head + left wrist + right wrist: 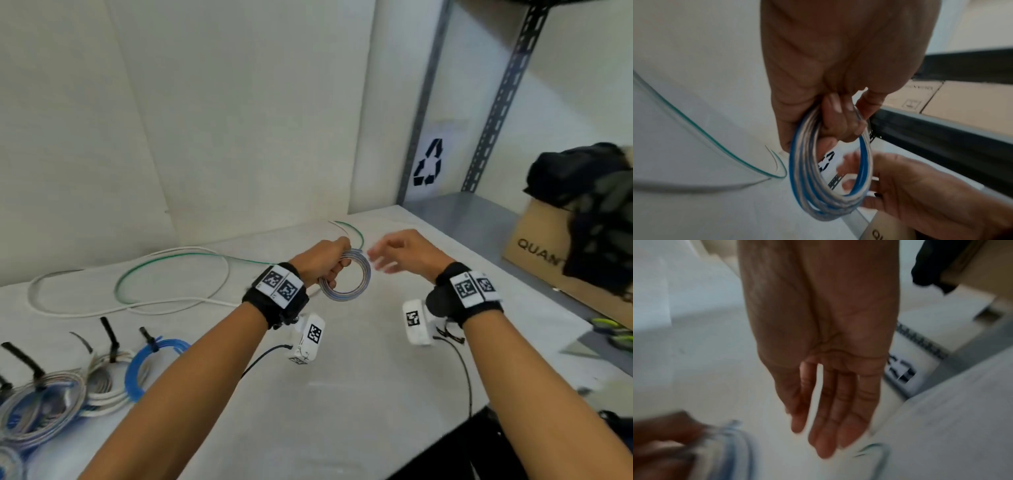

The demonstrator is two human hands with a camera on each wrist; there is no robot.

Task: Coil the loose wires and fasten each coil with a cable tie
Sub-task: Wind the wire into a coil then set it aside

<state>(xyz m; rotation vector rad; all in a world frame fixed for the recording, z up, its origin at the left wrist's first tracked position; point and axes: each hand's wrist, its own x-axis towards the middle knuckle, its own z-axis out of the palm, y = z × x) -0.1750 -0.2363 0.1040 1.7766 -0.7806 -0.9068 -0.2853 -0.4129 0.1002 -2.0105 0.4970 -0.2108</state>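
My left hand [330, 262] grips a small coil of blue and white wire [356, 293], held upright above the white table [342, 394]. In the left wrist view the fingers [838, 120] curl round the top of the coil [803, 178]. My right hand [394, 253] hovers just right of the coil, fingers straight and holding nothing; it is blurred. The right wrist view shows its straight fingers [830, 426] with the coil [735, 443] at the lower left. Loose green wire [164, 262] and white wire [102, 308] lie looped on the table to the left.
Several tied coils [68, 387] with black cable ties [109, 334] lie at the table's left front. A metal shelf [479, 212] stands on the right, holding a cardboard box [537, 246] with dark cloth [582, 185] on it. A white wall [222, 120] closes the back.
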